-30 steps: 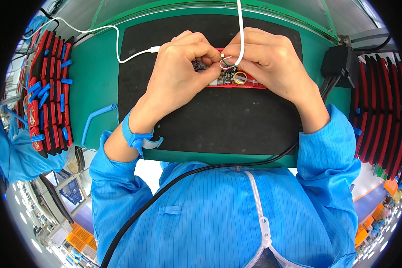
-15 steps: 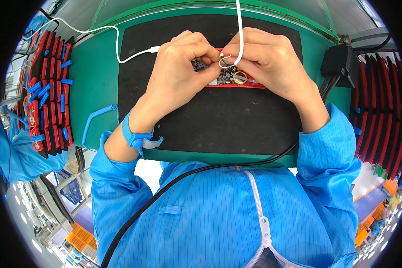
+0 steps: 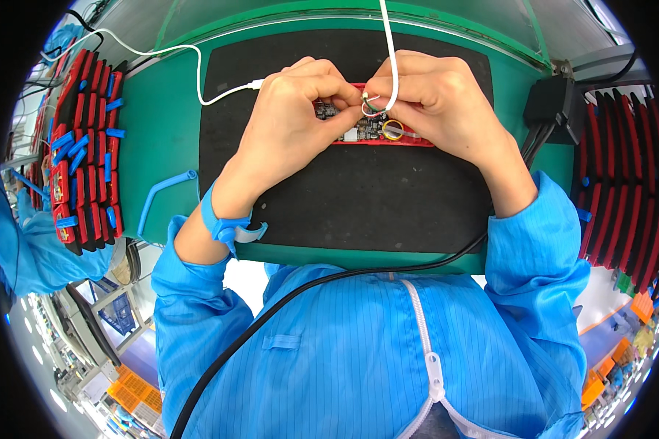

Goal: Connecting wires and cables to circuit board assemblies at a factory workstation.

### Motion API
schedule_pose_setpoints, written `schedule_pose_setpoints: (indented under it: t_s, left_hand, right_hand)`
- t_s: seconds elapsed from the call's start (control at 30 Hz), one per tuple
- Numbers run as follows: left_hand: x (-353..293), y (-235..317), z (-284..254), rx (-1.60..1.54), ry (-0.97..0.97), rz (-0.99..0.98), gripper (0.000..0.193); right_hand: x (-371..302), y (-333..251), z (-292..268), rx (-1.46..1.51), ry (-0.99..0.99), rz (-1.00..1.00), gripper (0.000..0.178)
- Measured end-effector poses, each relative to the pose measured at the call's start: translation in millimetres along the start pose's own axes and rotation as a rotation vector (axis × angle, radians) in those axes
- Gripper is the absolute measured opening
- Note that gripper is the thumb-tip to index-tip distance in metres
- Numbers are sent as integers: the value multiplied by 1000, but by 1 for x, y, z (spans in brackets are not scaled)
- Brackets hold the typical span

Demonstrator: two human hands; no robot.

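Observation:
A circuit board in a red tray-like housing (image 3: pixel 388 143) lies at the far middle of the black mat, partly covered by my hands. Closed in a pinch, my left hand (image 3: pixel 289 110) has its thumb and forefinger on thin wires (image 3: pixel 368 110) above the board. My right hand (image 3: pixel 443 99) pinches the white cable (image 3: pixel 389 66) near its stripped end, where dark, white and red wires come out. These wires loop to a small pale connector (image 3: pixel 365 96) between both hands' fingertips. A ring of yellow (image 3: pixel 392 129) shows on the board below the right fingers.
Racks of red-and-black pieces stand left (image 3: pixel 88 161) and right (image 3: pixel 626 183), the left with blue clips. Another white cable (image 3: pixel 234 91) ends behind my left hand. A blue strap (image 3: pixel 165 186) lies left of the black mat (image 3: pixel 322 212); a black cable (image 3: pixel 285 296) crosses my front.
Both hands keep their pinch over the board, with only slight finger shifts. The whole view has drifted a little, with the bench and racks slightly displaced.

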State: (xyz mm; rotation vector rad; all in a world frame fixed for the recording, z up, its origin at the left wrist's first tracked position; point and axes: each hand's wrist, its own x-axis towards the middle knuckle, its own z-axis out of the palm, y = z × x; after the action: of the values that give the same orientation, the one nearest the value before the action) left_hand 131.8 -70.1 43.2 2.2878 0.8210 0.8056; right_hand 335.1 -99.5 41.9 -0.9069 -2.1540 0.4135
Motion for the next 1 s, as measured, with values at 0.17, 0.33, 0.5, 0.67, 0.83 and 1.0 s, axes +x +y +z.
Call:
schedule_pose_setpoints:
  t_s: [0.17, 0.33, 0.5, 0.67, 0.83, 1.0]
  left_hand:
    - [-4, -2, -38, 177, -64, -68, 24]
    - [-15, -31, -82, 420, -12, -129, 24]
    - [-9, -42, -80, 460, -39, 22, 22]
    - [-28, -69, -78, 496, 24, 64, 27]
    - [-11, 17, -99, 557, 85, 140, 30]
    - [30, 86, -126, 199, 123, 315, 49]
  right_hand:
    - [-1, -2, 2, 3, -5, 1, 14]
    - [8, 3, -1, 15, -47, 19, 12]
    - [-3, 7, -12, -36, -10, 38, 12]
    - [-1, 20, 12, 116, -64, 93, 18]
    - [2, 19, 29, 77, 3, -161, 18]
    - [2, 25, 24, 93, 83, -190, 16]
